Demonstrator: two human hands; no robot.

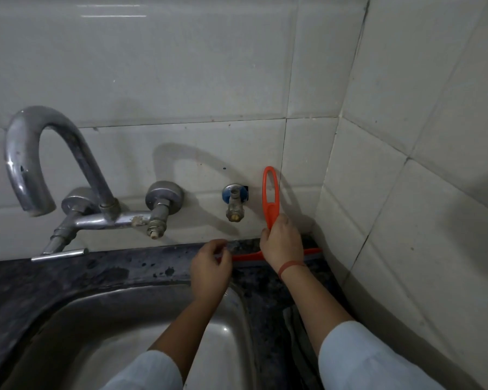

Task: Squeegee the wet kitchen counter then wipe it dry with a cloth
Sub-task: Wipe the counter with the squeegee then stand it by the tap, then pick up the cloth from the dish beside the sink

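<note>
In the head view, the right hand (282,243) is clenching around the lower part of the handle of an orange plastic squeegee (271,197), whose long looped handle is standing nearly upright in front of the white tiled wall (181,66). The squeegee's blade, orange with a grey rubber strip, is lying flat along the back strip of the dark speckled stone surface (96,273), close to the corner where the 2 tiled walls are meeting. A red thread band (289,267) is circling the right wrist. The left hand (210,268) is curling loosely at the blade's left end, its fingertips touching or nearly touching that end; whether it is actually gripping the blade cannot be told. Both forearms are reaching forward out of pale blue sleeves (358,358). The left forearm is crossing over the steel sink basin (110,333), which is sitting in the surface below and to the left. On the wall, a curved chrome gooseneck faucet (31,159) is arching toward the left, with its mixer body and a thin chrome lever below it. To its right, a small brass tap with a blue flange (235,201) is sticking out just beside the squeegee handle. Dark wet patches are showing on the surface behind the sink.
</note>
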